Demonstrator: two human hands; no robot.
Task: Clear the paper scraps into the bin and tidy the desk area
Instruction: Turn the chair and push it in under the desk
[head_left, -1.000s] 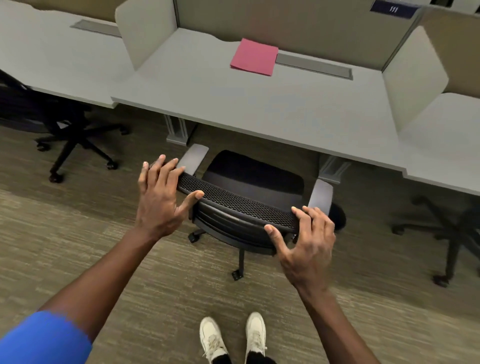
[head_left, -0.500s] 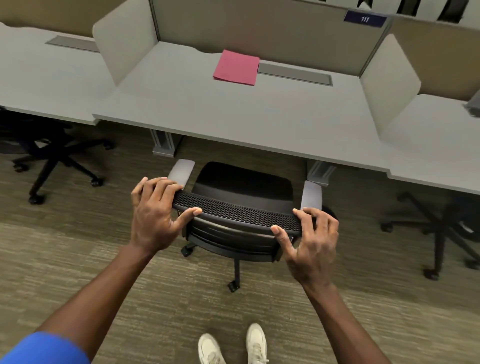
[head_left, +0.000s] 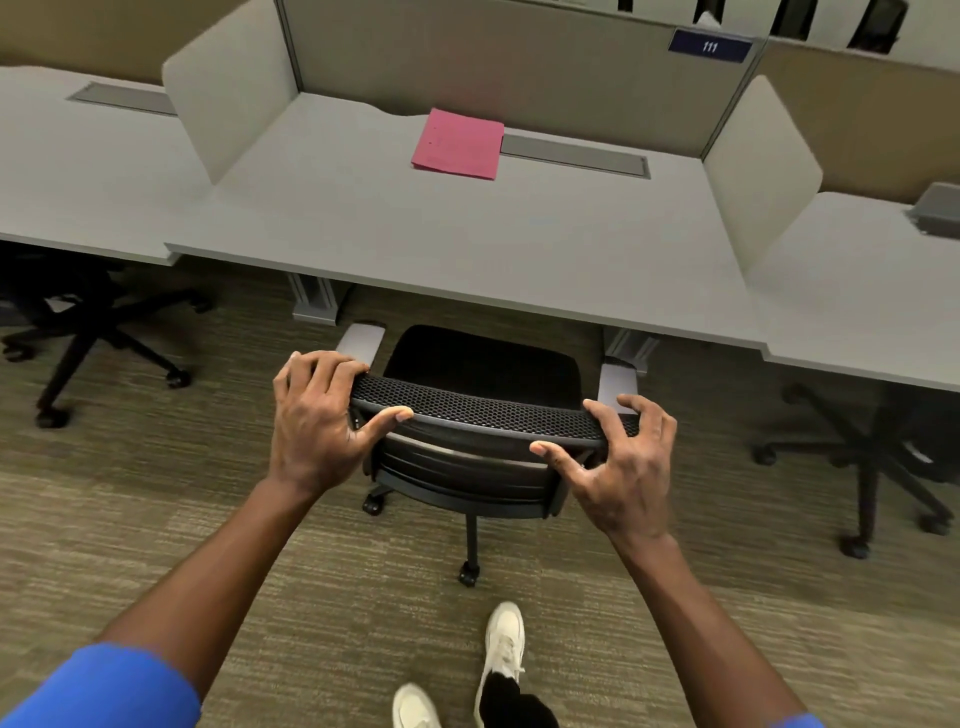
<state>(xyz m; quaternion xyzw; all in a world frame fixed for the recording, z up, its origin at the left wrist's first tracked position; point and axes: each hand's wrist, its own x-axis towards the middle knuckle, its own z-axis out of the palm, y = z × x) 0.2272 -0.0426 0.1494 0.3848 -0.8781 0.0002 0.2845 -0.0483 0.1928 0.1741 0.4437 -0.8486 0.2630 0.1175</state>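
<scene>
1. The chair (head_left: 483, 395) is sitting in front of the desk (head_left: 467, 249), its black seat partly tucked under the desk's near edge and its black mesh back facing the person.
2. The left hand (head_left: 317, 421) is grasping the left end of the chair's back, fingers curled over the top rim and thumb pressing the near side.
3. The right hand (head_left: 618, 462) is hovering at the right end of the back with fingers spread and loose; its thumb tip is touching the rim, so it is looking half released rather than clenched.
4. One pink folder (head_left: 460, 144) is lying flat at the far middle of the desk, just beside a grey cable tray (head_left: 576, 158) set into the top.
5. Two white dividers (head_left: 228, 93) are standing at the desk's sides.
6. Two more chairs are showing, one at the left (head_left: 88, 322) and one at the right (head_left: 872, 457), both under neighbouring desks.
7. Two white shoes (head_left: 504, 649) are standing on the carpet (head_left: 156, 519) behind the chair.
</scene>
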